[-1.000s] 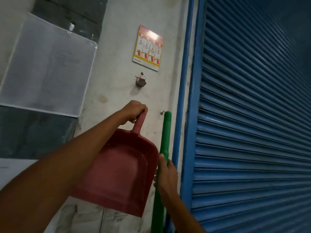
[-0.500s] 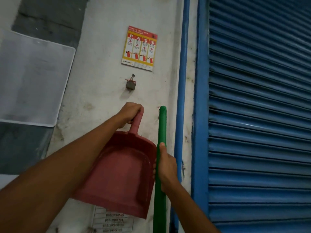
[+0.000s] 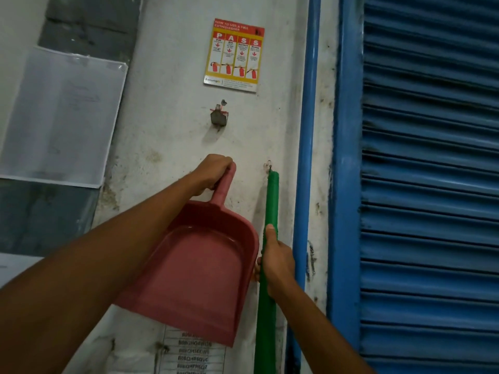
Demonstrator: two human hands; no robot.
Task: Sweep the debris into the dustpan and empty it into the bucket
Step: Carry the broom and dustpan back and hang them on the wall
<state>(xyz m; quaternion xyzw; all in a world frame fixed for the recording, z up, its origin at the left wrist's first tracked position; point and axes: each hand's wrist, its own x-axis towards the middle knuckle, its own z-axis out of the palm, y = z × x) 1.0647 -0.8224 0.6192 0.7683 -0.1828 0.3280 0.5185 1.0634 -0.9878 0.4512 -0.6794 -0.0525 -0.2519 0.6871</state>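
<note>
A red plastic dustpan hangs upright against the white wall, its mouth pointing down. My left hand grips the top of its handle. To its right a green broom handle stands upright, its tip just under a small nail in the wall. My right hand grips the green handle about halfway down the visible part. The broom's head is below the frame. No debris or bucket is in view.
A blue pipe and a blue roller shutter stand close on the right. On the wall are a fire extinguisher poster, a metal hook, a plastic-covered sheet and a printed list.
The view has shifted left and slightly down along the wall. The broom handle's tip now sits just below the nail. Both hands keep their grips.
</note>
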